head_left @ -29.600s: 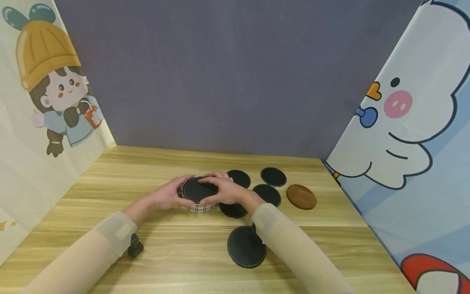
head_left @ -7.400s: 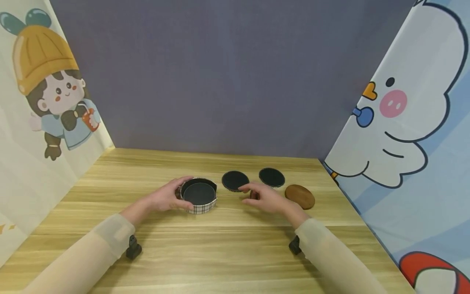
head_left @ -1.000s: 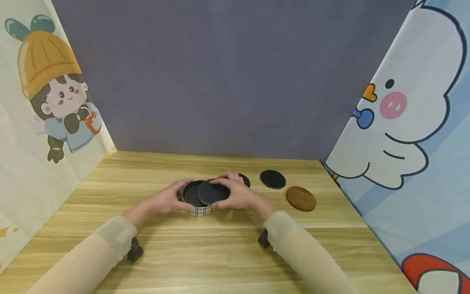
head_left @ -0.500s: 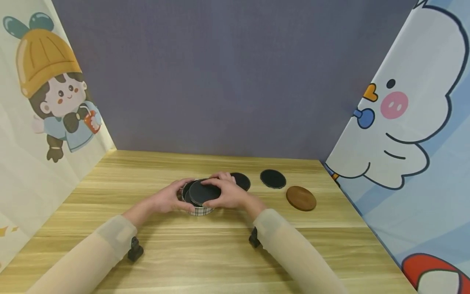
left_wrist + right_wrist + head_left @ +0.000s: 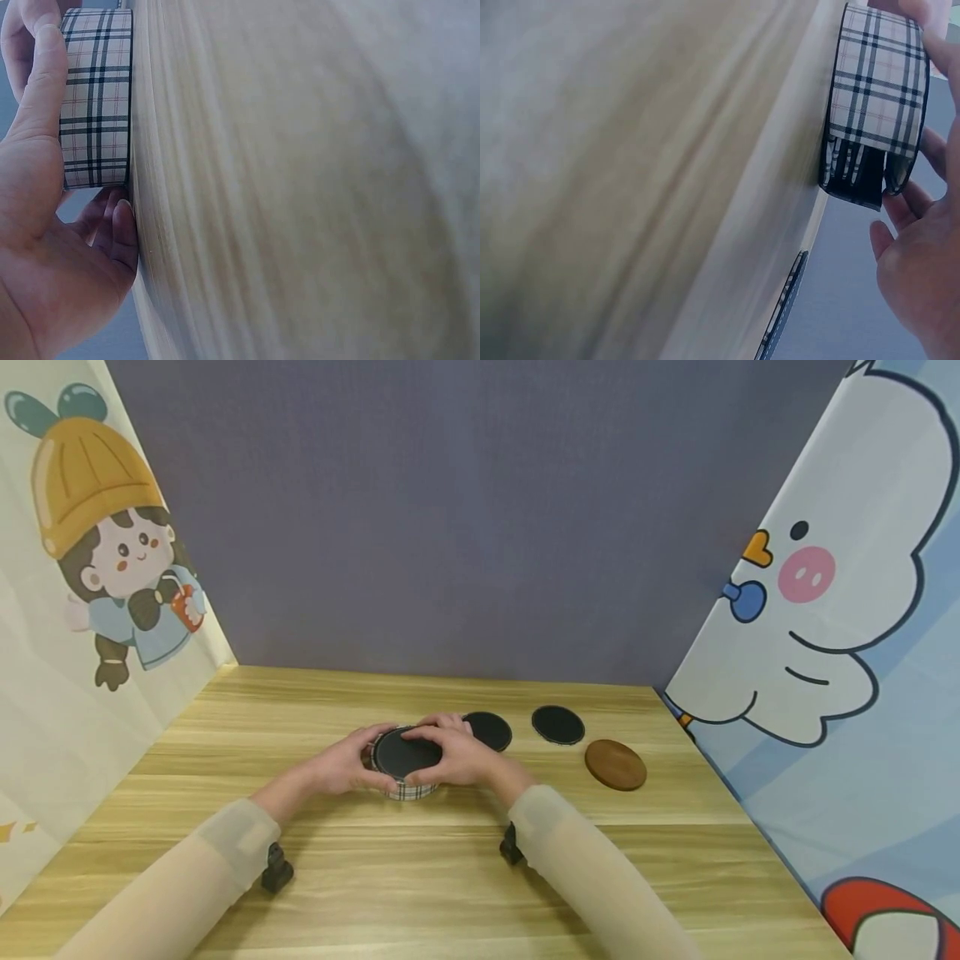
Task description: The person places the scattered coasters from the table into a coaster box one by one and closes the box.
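Observation:
A round coaster holder with a plaid side stands on the wooden table. My left hand grips it from the left, with the thumb along its near side. A round black coaster lies over the top of the holder, and my right hand pinches it by its right edge. In the right wrist view, a gap in the plaid wall shows the striped edges of stacked coasters inside. Behind my right hand a black coaster lies flat, partly covered by the fingers.
Another black coaster lies farther right on the wooden table. A brown wooden disc rests near the table's right side. A grey panel stands at the back, with printed panels on both sides.
My right hand has moved left, bringing the black coaster from the holder's right edge to over its top. Since the oldest frame, several coasters have gone from the table. My left hand stays on the holder.

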Tool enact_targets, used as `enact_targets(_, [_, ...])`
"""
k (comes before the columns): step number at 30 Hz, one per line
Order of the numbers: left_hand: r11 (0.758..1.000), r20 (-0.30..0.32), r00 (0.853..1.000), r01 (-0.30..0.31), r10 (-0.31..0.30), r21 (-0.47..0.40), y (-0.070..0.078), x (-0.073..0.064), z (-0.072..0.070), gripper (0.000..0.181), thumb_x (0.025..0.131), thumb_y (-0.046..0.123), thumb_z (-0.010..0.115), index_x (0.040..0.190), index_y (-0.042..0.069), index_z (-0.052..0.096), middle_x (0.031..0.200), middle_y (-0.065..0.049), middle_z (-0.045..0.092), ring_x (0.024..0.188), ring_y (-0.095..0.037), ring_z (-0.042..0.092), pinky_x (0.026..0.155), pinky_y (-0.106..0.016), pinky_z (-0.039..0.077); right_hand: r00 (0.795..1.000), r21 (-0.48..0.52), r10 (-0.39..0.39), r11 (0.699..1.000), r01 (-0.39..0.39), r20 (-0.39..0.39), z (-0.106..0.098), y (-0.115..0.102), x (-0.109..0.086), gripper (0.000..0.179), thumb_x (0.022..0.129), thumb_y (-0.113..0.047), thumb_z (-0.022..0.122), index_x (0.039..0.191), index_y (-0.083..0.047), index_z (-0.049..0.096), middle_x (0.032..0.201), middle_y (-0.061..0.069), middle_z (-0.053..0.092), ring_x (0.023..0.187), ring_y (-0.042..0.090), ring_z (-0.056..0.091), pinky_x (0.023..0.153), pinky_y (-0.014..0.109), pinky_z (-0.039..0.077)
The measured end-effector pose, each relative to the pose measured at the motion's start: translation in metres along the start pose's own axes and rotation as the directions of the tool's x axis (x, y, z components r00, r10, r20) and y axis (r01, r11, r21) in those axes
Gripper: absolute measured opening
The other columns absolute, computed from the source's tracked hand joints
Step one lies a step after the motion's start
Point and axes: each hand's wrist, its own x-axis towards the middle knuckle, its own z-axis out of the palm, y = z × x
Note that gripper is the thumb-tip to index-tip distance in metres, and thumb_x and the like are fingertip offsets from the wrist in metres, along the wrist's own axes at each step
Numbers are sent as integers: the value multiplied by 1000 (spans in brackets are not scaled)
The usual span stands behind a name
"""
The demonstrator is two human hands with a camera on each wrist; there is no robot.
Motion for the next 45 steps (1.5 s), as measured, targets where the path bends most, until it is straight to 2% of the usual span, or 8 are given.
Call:
enact_targets(5, [1000,5,1000,-10,10,-7,1,0,0,107,95,30,90,174,5,22,163,-31,45,137,-39,63,104,-42,56,1000,8,6,1000,-6,3,0,0,1,75,94,-60,81,161,-38,56,168,2,44,157,28,34,127,60,26])
enact_targets(10, [1000,0,1000,-4,4,-5,3,-2,-1,108,94,31,91,174,5,23,164,-33,41,137,-40,62,103,-41,57,1000,26,18,999,-18,16,0,-1,2,75,95,-60,80,162,-38,54,171,0,41,162,28,29,133,69,16])
enact_targets(14, [1000,1,1000,-23,23,19,2,-2,-3,109,93,36,91,173,3,23,162,-34,42,135,-39,64,100,-36,58,999,33,33,999,-34,26,0,-2,1,76,95,-63,78,163,-41,52,173,-1,39,164,29,25,132,74,11])
enact_targets(17, [999,10,999,-37,36,25,2,-2,-4,110,94,38,90,172,1,23,161,-34,44,134,-37,65,99,-35,58,999,32,37,999,-38,38,-1,-3,1,76,96,-65,77,164,-42,50,175,-1,37,164,29,25,132,72,13])
enact_targets(26, [1000,8,1000,-14,14,-8,5,-3,-1,105,95,29,90,173,3,24,161,-31,47,136,-39,64,102,-42,58,998,18,31,999,-32,60,-2,-5,-3,75,99,-64,74,166,-42,47,178,-2,33,161,27,27,132,64,23])
enact_targets(45, [1000,6,1000,-10,10,-2,3,0,0,107,95,31,90,173,2,22,161,-32,47,135,-40,64,101,-41,58,996,26,58,998,-60,69,-2,-7,-6,74,99,-64,73,166,-43,48,179,-3,30,160,27,26,129,62,30])
